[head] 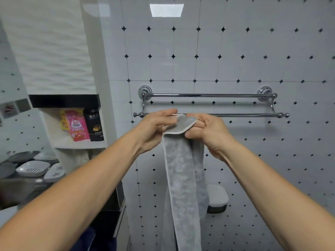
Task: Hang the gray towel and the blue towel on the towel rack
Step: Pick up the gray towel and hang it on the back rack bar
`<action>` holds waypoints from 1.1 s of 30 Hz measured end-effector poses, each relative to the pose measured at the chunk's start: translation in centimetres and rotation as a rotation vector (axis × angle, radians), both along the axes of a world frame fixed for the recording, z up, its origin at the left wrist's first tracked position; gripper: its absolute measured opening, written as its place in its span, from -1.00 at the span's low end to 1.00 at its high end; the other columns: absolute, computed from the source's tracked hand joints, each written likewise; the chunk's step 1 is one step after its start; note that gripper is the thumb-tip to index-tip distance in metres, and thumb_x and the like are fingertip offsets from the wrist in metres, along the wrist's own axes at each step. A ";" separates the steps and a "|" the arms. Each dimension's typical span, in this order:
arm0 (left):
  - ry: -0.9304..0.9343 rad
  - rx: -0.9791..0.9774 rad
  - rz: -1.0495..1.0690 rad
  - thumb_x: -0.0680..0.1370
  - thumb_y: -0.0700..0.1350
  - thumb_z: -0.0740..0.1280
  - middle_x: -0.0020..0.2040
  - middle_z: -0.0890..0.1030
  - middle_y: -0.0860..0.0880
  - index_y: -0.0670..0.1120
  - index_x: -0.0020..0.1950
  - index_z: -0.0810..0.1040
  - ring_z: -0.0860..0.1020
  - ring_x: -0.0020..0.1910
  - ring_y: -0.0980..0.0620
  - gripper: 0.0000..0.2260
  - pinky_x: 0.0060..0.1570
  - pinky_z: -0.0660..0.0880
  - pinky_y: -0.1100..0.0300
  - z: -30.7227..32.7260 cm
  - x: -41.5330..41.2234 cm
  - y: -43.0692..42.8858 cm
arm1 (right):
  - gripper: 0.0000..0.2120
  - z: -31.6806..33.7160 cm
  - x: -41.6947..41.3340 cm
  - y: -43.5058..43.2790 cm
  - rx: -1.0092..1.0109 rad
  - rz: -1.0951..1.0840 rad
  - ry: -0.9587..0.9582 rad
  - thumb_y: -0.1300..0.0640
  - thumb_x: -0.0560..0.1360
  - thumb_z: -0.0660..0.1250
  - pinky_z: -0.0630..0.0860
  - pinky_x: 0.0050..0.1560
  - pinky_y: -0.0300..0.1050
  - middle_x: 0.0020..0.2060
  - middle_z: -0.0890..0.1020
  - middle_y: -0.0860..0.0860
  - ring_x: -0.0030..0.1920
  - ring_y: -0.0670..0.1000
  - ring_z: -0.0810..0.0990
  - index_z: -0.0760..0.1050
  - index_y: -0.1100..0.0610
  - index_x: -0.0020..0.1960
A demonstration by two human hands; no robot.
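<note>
The gray towel [183, 171] hangs in a long narrow fold straight down from my two hands. My left hand [154, 129] pinches its top edge from the left, and my right hand [208, 131] grips the same edge from the right. Both hands are just in front of the lower front bar of the chrome double towel rack [226, 96] fixed to the tiled wall. Whether the towel's top touches that bar I cannot tell. A dark blue cloth [88, 238], possibly the blue towel, shows at the bottom left, mostly hidden by my left forearm.
A wall niche at left holds a pink pouch [77, 125] and a black pouch [95, 125]. Several gray and white soap dishes [32, 168] sit on a ledge at far left. A white container with a dark base [217, 198] is mounted on the wall below the rack.
</note>
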State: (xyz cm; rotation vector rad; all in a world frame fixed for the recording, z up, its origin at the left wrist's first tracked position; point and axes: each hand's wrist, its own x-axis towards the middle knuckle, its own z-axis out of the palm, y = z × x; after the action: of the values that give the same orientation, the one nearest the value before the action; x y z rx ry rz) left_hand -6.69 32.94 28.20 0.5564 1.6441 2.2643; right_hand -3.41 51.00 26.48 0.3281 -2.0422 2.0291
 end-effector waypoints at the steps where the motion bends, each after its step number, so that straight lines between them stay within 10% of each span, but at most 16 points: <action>1: 0.000 0.030 -0.040 0.41 -0.38 0.35 0.13 0.67 -0.14 -0.20 0.31 0.45 0.64 0.10 -0.03 -0.53 0.15 0.55 0.12 -0.4 0.0 -0.1 | -0.61 -0.1 -0.1 -0.2 0.052 -0.095 0.042 0.45 0.27 0.47 0.60 -0.06 -0.07 -0.16 0.74 0.09 -0.15 0.01 0.70 0.60 0.22 0.06; 5: 0.054 0.049 -0.111 0.29 -0.46 0.37 0.27 0.61 -0.15 -0.22 0.38 0.38 0.60 0.17 -0.01 -0.34 0.15 0.54 0.19 -1.4 0.6 0.3 | -0.76 -0.1 -0.7 -0.7 0.106 -0.347 0.092 0.11 0.17 0.54 0.63 -0.07 0.15 -0.35 0.71 0.09 -0.29 0.09 0.68 0.56 0.07 -0.23; 9: 0.050 0.008 0.041 0.26 -0.55 0.38 0.24 0.59 -0.30 -0.34 0.35 0.41 0.62 0.08 -0.13 -0.35 0.06 0.59 0.15 -2.1 0.7 1.0 | -0.73 -0.6 -0.8 -1.2 0.260 -0.479 0.202 -0.12 0.18 0.51 0.54 -0.27 -0.17 -0.48 0.66 -0.07 -0.43 -0.11 0.62 0.52 0.03 -0.32; 15: -0.121 0.184 -0.074 0.59 -0.28 0.20 0.18 0.58 -0.39 -0.45 0.20 0.52 0.60 0.18 -0.24 -0.72 0.21 0.54 -0.01 -2.9 1.4 1.8 | -0.74 -1.1 -0.6 -1.0 0.215 -0.485 0.232 -0.12 0.22 0.50 0.60 -0.17 0.04 -0.43 0.67 0.03 -0.31 0.09 0.66 0.53 0.04 -0.34; 23: 0.052 -0.171 0.236 0.53 -0.20 0.38 -0.30 0.68 -0.03 -0.19 -0.06 0.67 0.60 -0.35 0.07 -0.91 -0.44 0.50 0.32 -1.7 0.6 1.3 | -0.68 -1.2 -0.4 -0.2 0.453 -0.517 0.191 -0.24 0.17 0.46 0.41 -0.38 -0.15 -0.50 0.55 -0.16 -0.44 -0.17 0.45 0.54 -0.01 -0.32; 28: 0.167 -0.108 0.099 0.48 -0.22 0.44 -0.08 0.72 -0.14 -0.21 0.06 0.68 0.67 -0.14 -0.01 -0.83 -0.22 0.58 0.22 -2.7 1.3 1.5 | -0.63 -0.9 -0.4 -1.1 0.449 -0.576 0.154 -0.24 0.20 0.44 0.47 -0.30 -0.09 -0.46 0.58 -0.08 -0.38 -0.08 0.51 0.54 0.07 -0.34; 33: 0.291 -0.176 0.214 0.41 -0.40 0.45 -0.29 0.71 0.00 -0.13 -0.11 0.65 0.65 -0.26 0.06 -0.82 -0.23 0.58 0.28 -3.0 0.8 0.7 | -0.64 -0.6 -0.5 -2.1 0.566 -0.624 0.113 -0.34 0.17 0.39 0.36 -0.38 -0.15 -0.51 0.53 -0.22 -0.41 -0.14 0.48 0.49 -0.07 -0.30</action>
State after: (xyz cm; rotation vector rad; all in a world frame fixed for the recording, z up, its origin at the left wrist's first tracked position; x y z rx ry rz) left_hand -5.87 33.68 25.24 0.7244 2.1122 2.2330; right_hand -3.93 48.92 25.86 -0.0994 -2.2388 1.0423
